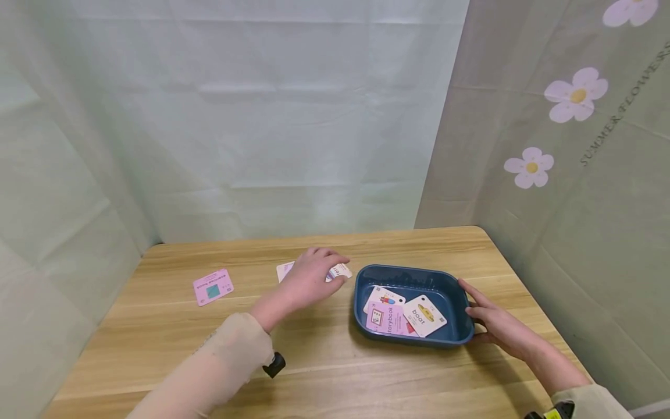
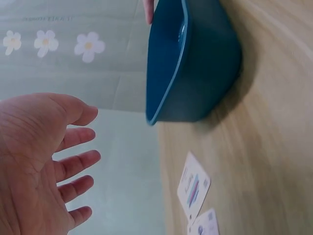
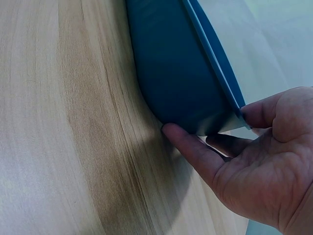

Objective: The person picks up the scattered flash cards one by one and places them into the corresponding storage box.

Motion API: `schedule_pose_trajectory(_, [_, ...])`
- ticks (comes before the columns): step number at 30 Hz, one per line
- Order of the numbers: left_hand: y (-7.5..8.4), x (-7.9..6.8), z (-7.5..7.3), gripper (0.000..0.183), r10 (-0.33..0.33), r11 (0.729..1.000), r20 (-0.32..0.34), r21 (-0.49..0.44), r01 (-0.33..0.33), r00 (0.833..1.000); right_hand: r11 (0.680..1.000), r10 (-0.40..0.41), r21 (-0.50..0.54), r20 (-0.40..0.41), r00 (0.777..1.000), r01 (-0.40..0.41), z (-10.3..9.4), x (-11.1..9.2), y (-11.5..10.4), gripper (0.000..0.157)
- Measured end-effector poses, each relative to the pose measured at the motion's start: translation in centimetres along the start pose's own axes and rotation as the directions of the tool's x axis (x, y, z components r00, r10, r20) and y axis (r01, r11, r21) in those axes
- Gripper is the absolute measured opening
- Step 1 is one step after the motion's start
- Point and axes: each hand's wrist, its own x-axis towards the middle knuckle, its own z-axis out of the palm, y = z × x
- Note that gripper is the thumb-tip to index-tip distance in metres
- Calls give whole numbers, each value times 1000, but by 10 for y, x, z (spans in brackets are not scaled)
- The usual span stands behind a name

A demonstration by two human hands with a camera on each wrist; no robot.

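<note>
Pale back curtain (image 1: 293, 116) and flower-printed side curtain (image 1: 487, 116) fill the background, probably hung to keep the view plain. Wooden table (image 1: 324, 378) runs up to them.

Blue container (image 1: 419, 280) stands upright on the table, right of middle, long side facing the person; likely sits there so both arms reach it easily. Cards lie inside.

Right hand (image 1: 499, 329) grips the container's right end: one digit at the rim, another low on the outer wall, seen in the right wrist view. Looks like a steadying hold; base seems to sit on the table.

Left hand (image 1: 316, 276) hovers left of the container, fingers loosely bent and apart, thumb free, palm bare in the left wrist view. Holds nothing. Cuffs carry small dark devices (image 1: 274, 365), presumably the wrist cameras.

Cards last. In the container: boat card (image 1: 425, 316) leaning toward the right, storybook card (image 1: 384, 319) at near left, over a crayon-picture card (image 1: 389, 295); a red corner shows between, owner unclear. Loose overlap suggests they're dropped in, not stacked.

On the table: exercise book card (image 1: 213, 287) flat, well left. Beyond the left hand, a ship-picture card (image 2: 194, 187) and a purple-print card (image 2: 204, 225), ends meeting; touching or overlapping, can't tell.
</note>
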Motion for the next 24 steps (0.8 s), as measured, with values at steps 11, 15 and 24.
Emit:
schedule_pose_trajectory(11, [-22,2,-15,43,-19,1000,-15,11,19,1000,1000,2,5,-2,1000,-2,1,0,1,68])
schedule_pose_trajectory(15, [-31,3,-18,43,-37,999,-13,10,38,999,1000,2,5,0,1000,-2,0,1,1,69])
schedule_pose_trajectory(24, [-46,3,-20,42,-75,997,-9,26,76,997,1000,4,6,-1,1000,-4,1,1,1,68])
